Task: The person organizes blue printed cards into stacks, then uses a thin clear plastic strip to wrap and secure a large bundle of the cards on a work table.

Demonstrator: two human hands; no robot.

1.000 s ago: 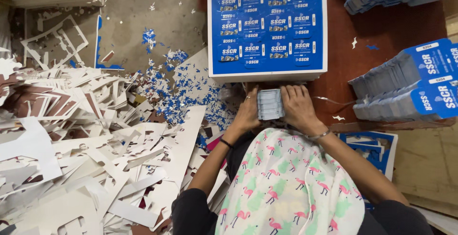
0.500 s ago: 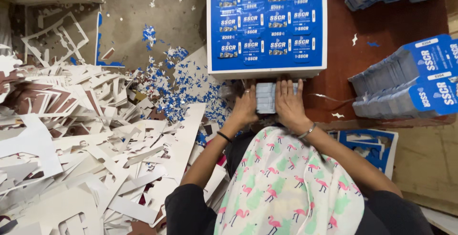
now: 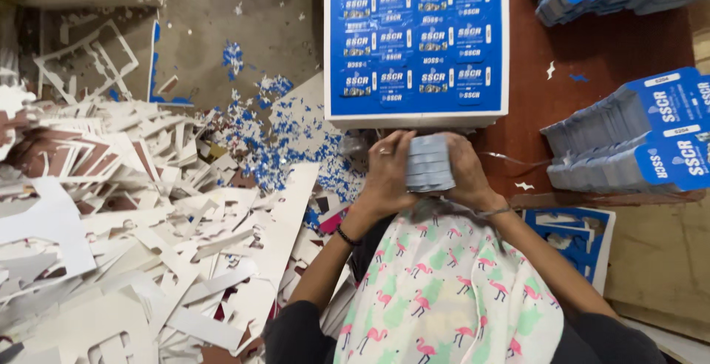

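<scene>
Head view: left hand (image 3: 384,175) and right hand (image 3: 467,175), each grip closed around a small card stack (image 3: 429,163).

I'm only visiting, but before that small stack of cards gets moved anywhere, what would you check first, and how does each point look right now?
1. Both hands on the stack: left hand and right hand clasp the stack of cards from either side. Ok.
2. Stack edges squared: some edges look uneven. Cannot tell.
3. Printed blue sheet lying flat just beyond the hands: ok.
4. Finished card piles at the right, leaning but apart from the hands: ok.
5. Bare spot on the brown table: a few paper flecks, otherwise free. Ok.
6. Floor at the left: heaped with white offcuts. Not ok.
</scene>
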